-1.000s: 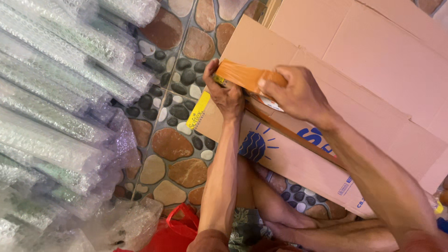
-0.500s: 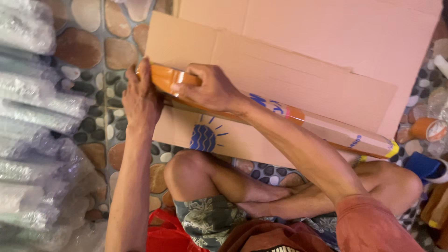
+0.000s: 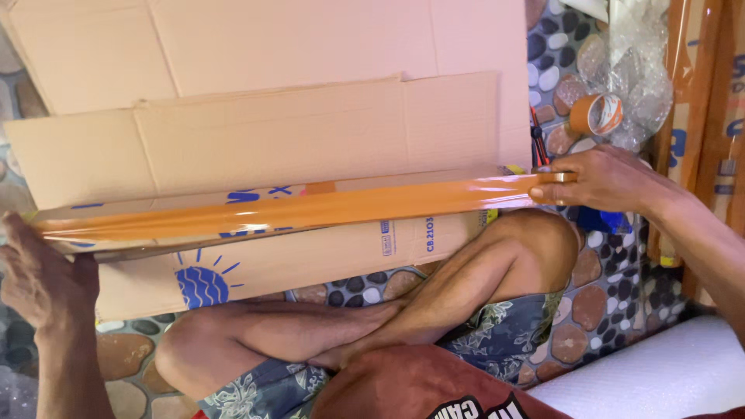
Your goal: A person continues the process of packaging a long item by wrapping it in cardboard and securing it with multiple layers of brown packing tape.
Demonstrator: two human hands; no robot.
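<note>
A long strip of brown packing tape [image 3: 295, 209] stretches across a folded cardboard box [image 3: 264, 163] that lies over my crossed legs. At the far left, my left hand [image 3: 43, 275] presses the tape's end against the box's corner. Out past the right end of the box, my right hand [image 3: 601, 180] grips the tape roll [image 3: 555, 180], mostly hidden by the fingers. The cardboard bears a blue sun print [image 3: 202, 281] near my knee.
A second tape roll [image 3: 596, 114] lies on the pebble-pattern floor [image 3: 613, 302] at the upper right, beside crumpled bubble wrap [image 3: 632, 62]. Taped brown parcels [image 3: 702, 116] stand at the right edge. A red-handled tool [image 3: 537, 140] lies by the box. White foam sheet [image 3: 660, 372] sits bottom right.
My right hand has pulled the roll far to the right, drawing out a long strip of tape along the box. My left hand stays on the tape's left end. The view has shifted right.
</note>
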